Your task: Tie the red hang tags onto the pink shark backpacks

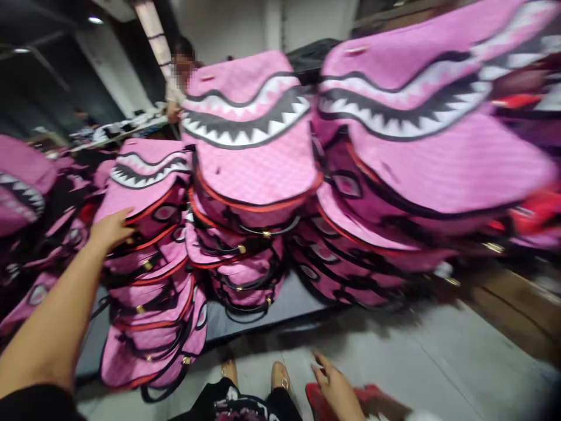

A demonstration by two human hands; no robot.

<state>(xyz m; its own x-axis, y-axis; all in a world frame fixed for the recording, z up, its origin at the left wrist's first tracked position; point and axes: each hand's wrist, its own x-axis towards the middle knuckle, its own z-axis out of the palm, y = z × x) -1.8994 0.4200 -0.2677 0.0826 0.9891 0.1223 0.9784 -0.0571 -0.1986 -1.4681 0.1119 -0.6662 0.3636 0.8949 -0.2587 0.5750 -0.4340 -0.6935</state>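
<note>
Several stacks of pink backpacks with black-and-white shark-mouth prints fill the view. My left hand (pixel 111 231) reaches forward to the left stack, its fingers closed on the near left edge of the top backpack (pixel 146 196). Part of that grip is hidden behind the fabric. Down at the lower middle, my right hand (pixel 335 389) hangs with its fingers apart and holds nothing. A red object (pixel 368 397) lies beneath and beside it, too blurred to name. The middle backpack stack (pixel 258 164) rises just right of the left stack.
A taller backpack stack (pixel 416 164) stands at the right, blurred. The stacks rest on a grey surface (pixel 284 298) with a dark front edge. More pink bags (pixel 21 181) lie at the far left. Another person (pixel 175 93) stands behind. A brown box (pixel 512 304) sits at the right.
</note>
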